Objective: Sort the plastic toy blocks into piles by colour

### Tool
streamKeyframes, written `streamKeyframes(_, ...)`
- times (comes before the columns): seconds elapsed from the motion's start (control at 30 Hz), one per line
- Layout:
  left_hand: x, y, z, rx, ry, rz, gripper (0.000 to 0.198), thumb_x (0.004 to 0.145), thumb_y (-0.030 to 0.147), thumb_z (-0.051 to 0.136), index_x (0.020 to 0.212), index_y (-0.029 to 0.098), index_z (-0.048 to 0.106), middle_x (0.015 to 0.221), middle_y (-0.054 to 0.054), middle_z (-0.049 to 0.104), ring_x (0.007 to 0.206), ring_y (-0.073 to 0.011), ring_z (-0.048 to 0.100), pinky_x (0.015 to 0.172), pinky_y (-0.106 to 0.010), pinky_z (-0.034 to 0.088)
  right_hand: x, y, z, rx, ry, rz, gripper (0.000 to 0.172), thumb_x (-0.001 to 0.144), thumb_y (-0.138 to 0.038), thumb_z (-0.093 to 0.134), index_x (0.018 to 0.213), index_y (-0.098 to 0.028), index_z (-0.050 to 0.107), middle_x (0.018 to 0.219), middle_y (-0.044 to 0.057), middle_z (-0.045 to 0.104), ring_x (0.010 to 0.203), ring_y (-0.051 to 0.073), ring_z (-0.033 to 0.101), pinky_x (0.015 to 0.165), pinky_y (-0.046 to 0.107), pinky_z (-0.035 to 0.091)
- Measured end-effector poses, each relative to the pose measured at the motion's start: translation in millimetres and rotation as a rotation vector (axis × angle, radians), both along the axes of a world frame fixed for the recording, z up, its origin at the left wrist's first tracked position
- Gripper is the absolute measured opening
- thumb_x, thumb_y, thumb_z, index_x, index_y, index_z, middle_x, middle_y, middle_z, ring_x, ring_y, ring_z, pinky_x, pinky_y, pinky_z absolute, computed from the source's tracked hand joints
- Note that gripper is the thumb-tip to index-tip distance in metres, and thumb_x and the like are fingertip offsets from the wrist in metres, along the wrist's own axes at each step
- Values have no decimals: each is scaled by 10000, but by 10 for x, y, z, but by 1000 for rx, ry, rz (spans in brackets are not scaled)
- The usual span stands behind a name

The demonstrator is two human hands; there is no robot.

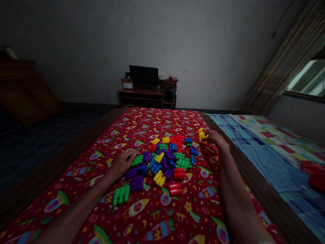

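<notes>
A pile of plastic toy building blocks, each shaped like joined tubes, lies on a red patterned cloth (pixel 138 206). My left hand (pixel 124 161) rests on the cloth at the pile's left side, its fingers loosely stretched out. Beside its fingertips is a green block (pixel 137 160); whether they touch it I cannot tell. Out at the right edge of the cloth, my right hand (pixel 214 137) grips yellow blocks (pixel 202 135) between thumb and fingers. Purple blocks (pixel 137 183), a yellow block (pixel 159 178), red blocks (pixel 179 174) and another green block (pixel 121 195) lie nearer to me.
Beyond the cloth's far edge, a low desk (pixel 142 93) carries a dark monitor (pixel 144 76). A wooden cabinet (pixel 22 89) stands far left. On the right are a blue checked sheet (pixel 236 145), a curtain (pixel 281 67) and a window (pixel 308 79).
</notes>
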State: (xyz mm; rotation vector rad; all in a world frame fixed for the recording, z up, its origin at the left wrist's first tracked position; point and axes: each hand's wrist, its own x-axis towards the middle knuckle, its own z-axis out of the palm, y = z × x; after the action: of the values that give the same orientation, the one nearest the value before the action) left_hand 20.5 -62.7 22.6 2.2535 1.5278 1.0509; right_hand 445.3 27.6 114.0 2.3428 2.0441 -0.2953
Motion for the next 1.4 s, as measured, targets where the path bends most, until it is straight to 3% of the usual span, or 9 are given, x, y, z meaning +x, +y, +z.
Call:
streamKeyframes(0.13, -16, 7, -9, 1, 1, -3, 478, 892, 539, 368, 825, 193, 690, 901, -80, 712, 872, -210, 660, 846, -327, 527, 222, 1, -106, 145, 38, -195, 401, 793, -319, 642, 1160, -156, 652, 1220, 157, 638, 1069, 255, 635, 767, 282, 482)
streamKeyframes(0.33, -11, -12, 6, 0, -6, -14, 474, 901, 525, 368, 832, 187, 693, 900, -82, 714, 876, -206, 660, 853, -321, 524, 296, 59, -327, 215, 163, -166, 337, 795, -237, 607, 1104, -131, 688, 1109, 161, 685, 1030, 254, 650, 784, 291, 480)
streamKeyframes(0.53, -7, -16, 4, -2, -6, -12, 451, 903, 506, 381, 836, 184, 689, 908, -84, 713, 882, -209, 661, 858, -328, 521, 67, 74, -120, 461, 118, -111, 332, 843, -283, 547, 1106, -143, 694, 1069, 162, 700, 1001, 268, 654, 835, 352, 484)
streamKeyframes(0.67, -9, -2, -21, 6, -27, -10, 455, 907, 503, 374, 837, 185, 692, 907, -82, 709, 880, -202, 661, 846, -316, 526, -607, 26, -63, 583, 208, 238, 321, 903, -254, 467, 1106, -152, 693, 999, 136, 722, 951, 241, 663, 843, 338, 481)
streamKeyframes(0.77, -11, 5, -35, 6, -26, -6, 447, 907, 500, 379, 840, 192, 696, 910, -76, 711, 886, -200, 658, 847, -317, 529, -1166, 15, -185, 502, 279, 647, 343, 881, -194, 520, 1200, -159, 641, 1154, 131, 679, 1047, 211, 629, 895, 303, 464)
streamKeyframes(0.87, -13, 8, -42, 9, -20, -3, 434, 904, 484, 387, 835, 187, 697, 915, -84, 712, 891, -204, 659, 853, -328, 529, -1516, 22, -359, 323, 190, 843, 395, 838, -134, 565, 1230, -138, 616, 1215, 151, 645, 1105, 215, 601, 920, 294, 450)
streamKeyframes(1.0, -12, 7, -52, 0, -29, -5, 436, 903, 479, 385, 831, 183, 697, 912, -89, 711, 885, -207, 660, 854, -334, 529, -1605, 22, -508, 228, 131, 793, 389, 855, -147, 530, 1233, -163, 616, 1114, 122, 696, 1021, 212, 638, 852, 272, 466)
streamKeyframes(1.17, -15, 1, -54, -5, -35, -1, 449, 902, 499, 380, 836, 188, 697, 911, -85, 708, 884, -208, 661, 847, -332, 529, -1350, 121, -485, 515, 234, 698, 480, 858, -218, 548, 1327, -116, 525, 1196, 155, 654, 1069, 243, 603, 904, 325, 445)
streamKeyframes(1.4, -14, -5, -28, -8, -24, -4, 434, 901, 485, 390, 847, 189, 703, 923, -84, 715, 899, -206, 661, 857, -327, 526, -517, 363, -411, 692, 192, 217, 376, 861, -238, 525, 1202, -91, 584, 1041, 182, 678, 994, 269, 607, 901, 377, 420)
